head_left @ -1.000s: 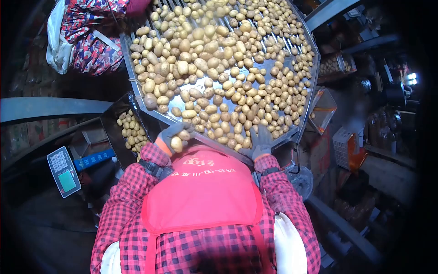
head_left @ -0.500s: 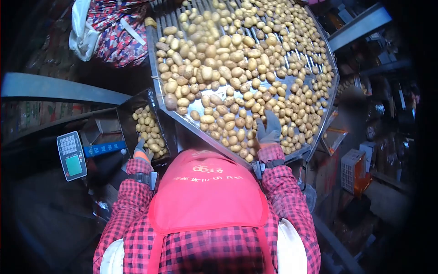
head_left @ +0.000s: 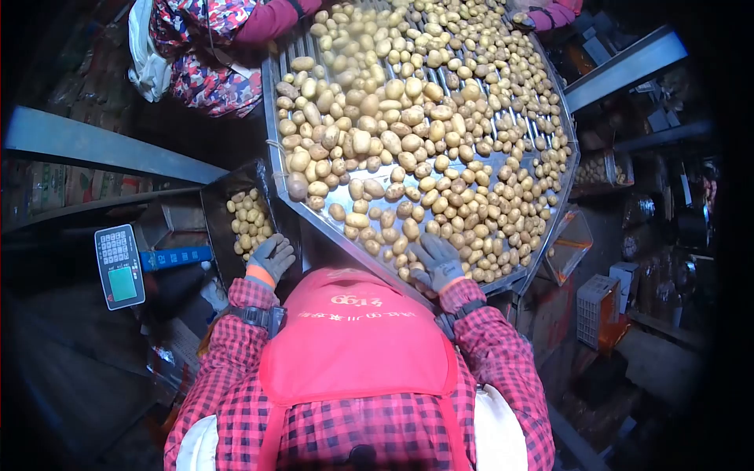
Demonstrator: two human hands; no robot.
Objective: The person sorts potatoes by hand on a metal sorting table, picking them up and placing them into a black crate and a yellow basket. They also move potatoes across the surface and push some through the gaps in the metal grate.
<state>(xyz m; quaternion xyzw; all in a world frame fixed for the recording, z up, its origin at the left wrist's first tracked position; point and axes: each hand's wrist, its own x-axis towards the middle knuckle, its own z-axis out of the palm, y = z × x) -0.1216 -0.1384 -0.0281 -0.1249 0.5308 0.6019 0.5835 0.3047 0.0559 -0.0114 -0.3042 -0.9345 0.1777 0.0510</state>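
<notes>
Many potatoes (head_left: 390,141) lie on a metal sorting table (head_left: 369,261) in front of me. My right hand (head_left: 440,261), in a grey glove, is at the table's near edge, touching or close to the nearest potatoes. Its thumb and fingers are apart, with no potato visibly gripped. To the left stands a dark box (head_left: 216,206) holding a smaller pile of potatoes (head_left: 248,220). Over that box's near right corner is my left hand (head_left: 272,255), also gloved, its back upward and its fingers stretched out. What lies under its palm is hidden.
A scale display (head_left: 120,267) stands left of the box on a blue bar (head_left: 179,257). One person in a patterned garment (head_left: 212,86) is at the far left; another person's sleeve (head_left: 554,14) reaches in at the far right. A white crate (head_left: 598,308) sits at right.
My right hand has come left and nearer to me across the potatoes. My left hand has shifted right and now shows its back. Other people's sleeves have come into view at the top.
</notes>
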